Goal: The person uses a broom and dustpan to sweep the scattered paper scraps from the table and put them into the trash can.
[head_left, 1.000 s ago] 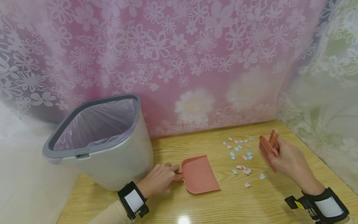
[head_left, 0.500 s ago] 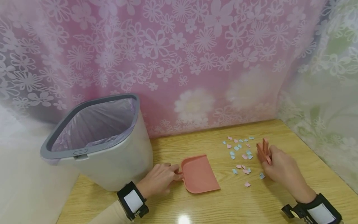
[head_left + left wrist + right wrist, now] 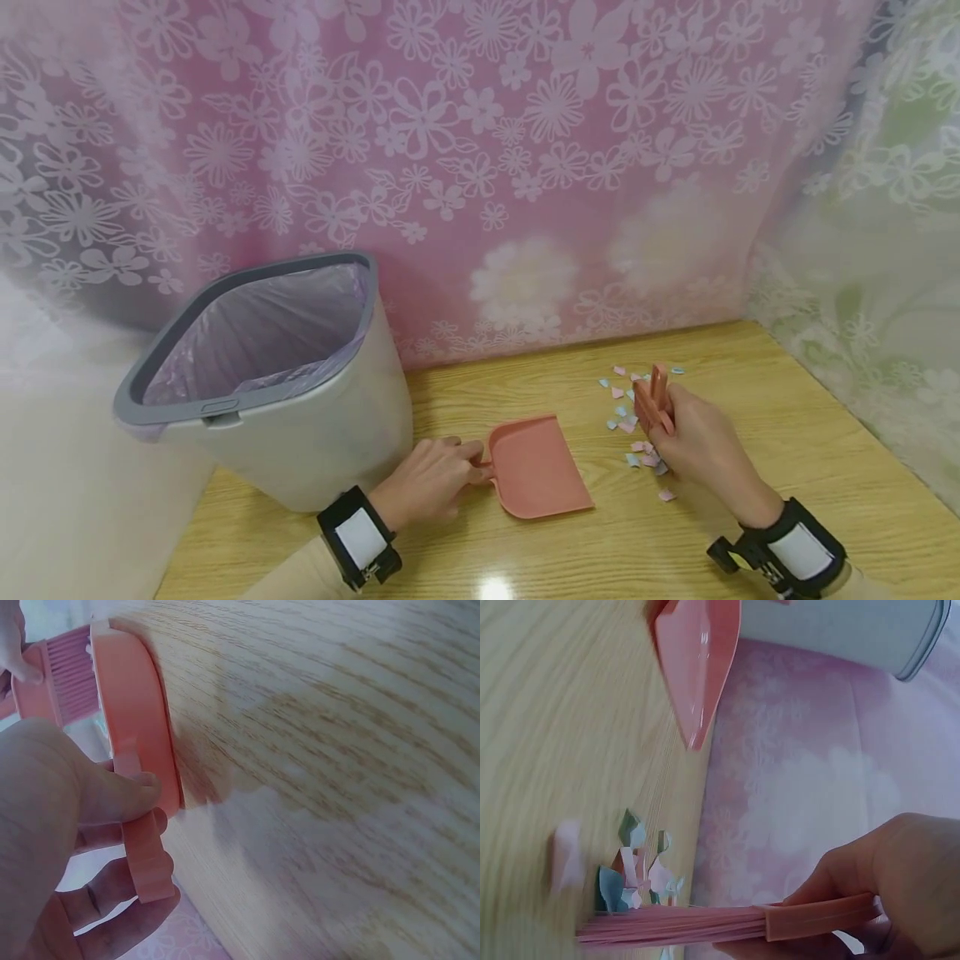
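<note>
My left hand (image 3: 431, 483) grips the handle of a coral dustpan (image 3: 536, 467), which lies flat on the table with its wide edge facing right. In the left wrist view, thumb and fingers wrap the dustpan handle (image 3: 146, 859). My right hand (image 3: 701, 437) holds a small coral hand brush (image 3: 651, 404), bristles down among pink and blue paper scraps (image 3: 641, 450). Seen from the right wrist, the pink bristles (image 3: 667, 926) reach the wood right behind a cluster of paper scraps (image 3: 637, 877). Part of the scraps is hidden behind the brush and hand.
A white bin (image 3: 352, 425) with a grey rim and a lilac liner stands at the left, behind my left hand. A pink flowered cloth (image 3: 450, 208) hangs along the table's back edge. Pale green patterned cloth (image 3: 862, 333) borders the right side.
My right hand has brought the brush down and leftward into the scraps, bunching several of them closer to the dustpan. The left hand and dustpan have stayed in place.
</note>
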`<state>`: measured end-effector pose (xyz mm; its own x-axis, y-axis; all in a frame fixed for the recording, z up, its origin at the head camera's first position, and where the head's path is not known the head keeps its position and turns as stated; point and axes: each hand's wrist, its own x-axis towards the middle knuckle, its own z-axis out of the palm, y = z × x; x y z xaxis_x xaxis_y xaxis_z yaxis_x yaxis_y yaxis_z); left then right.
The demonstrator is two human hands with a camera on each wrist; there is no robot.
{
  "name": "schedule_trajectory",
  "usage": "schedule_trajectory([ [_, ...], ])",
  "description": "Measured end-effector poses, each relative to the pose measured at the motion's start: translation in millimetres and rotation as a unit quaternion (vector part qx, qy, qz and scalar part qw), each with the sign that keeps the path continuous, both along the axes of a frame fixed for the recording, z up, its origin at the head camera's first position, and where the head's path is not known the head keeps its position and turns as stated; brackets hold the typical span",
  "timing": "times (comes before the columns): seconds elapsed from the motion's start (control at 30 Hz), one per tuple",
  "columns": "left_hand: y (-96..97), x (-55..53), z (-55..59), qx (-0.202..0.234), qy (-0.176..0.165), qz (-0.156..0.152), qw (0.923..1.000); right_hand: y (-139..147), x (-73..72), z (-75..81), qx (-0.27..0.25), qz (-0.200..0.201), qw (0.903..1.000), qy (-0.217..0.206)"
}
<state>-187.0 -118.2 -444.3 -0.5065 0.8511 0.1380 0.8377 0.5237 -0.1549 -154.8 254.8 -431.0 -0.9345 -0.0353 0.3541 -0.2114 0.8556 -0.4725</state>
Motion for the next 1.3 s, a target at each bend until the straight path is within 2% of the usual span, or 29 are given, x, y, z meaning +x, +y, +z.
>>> schedule_trajectory([
  [0.17,1.4,-0.9,-0.8,-0.003,0.008,-0.006,0.9999,-18,-6.3,0.5,-0.02,0.021,0.9993,-0.024],
  [0.37,3.2,-1.5,-1.5,-0.004,0.016,-0.011,0.9998,-25,-9.9,3.1,-0.012,0.027,0.9992,-0.029],
  [0.57,2.7,-0.9,-0.3,-0.016,0.016,0.0,0.9997,-6,-12.2,21.1,-0.023,0.015,0.9994,-0.021],
  [0.7,2.2,-0.9,0.0,-0.015,0.012,0.002,0.9998,16,-18.9,28.6,-0.017,0.013,0.9996,0.017],
  [0.9,1.5,-0.8,-1.1,-0.006,0.008,0.0,0.9999,54,-38.4,20.4,0.023,0.005,0.9933,0.113],
  [1.0,1.4,-0.2,-1.2,-0.008,0.005,0.002,1.0,69,-45.8,14.8,0.044,-0.01,0.9888,0.142],
  [1.17,0.7,0.0,-1.0,-0.01,0.007,0.003,0.9999,84,-54.2,4.5,0.063,-0.021,0.9874,0.144],
  [1.3,-0.1,-0.3,-1.0,-0.012,0.012,-0.002,0.9999,86,-58.6,-4.0,0.071,-0.012,0.9876,0.14],
])
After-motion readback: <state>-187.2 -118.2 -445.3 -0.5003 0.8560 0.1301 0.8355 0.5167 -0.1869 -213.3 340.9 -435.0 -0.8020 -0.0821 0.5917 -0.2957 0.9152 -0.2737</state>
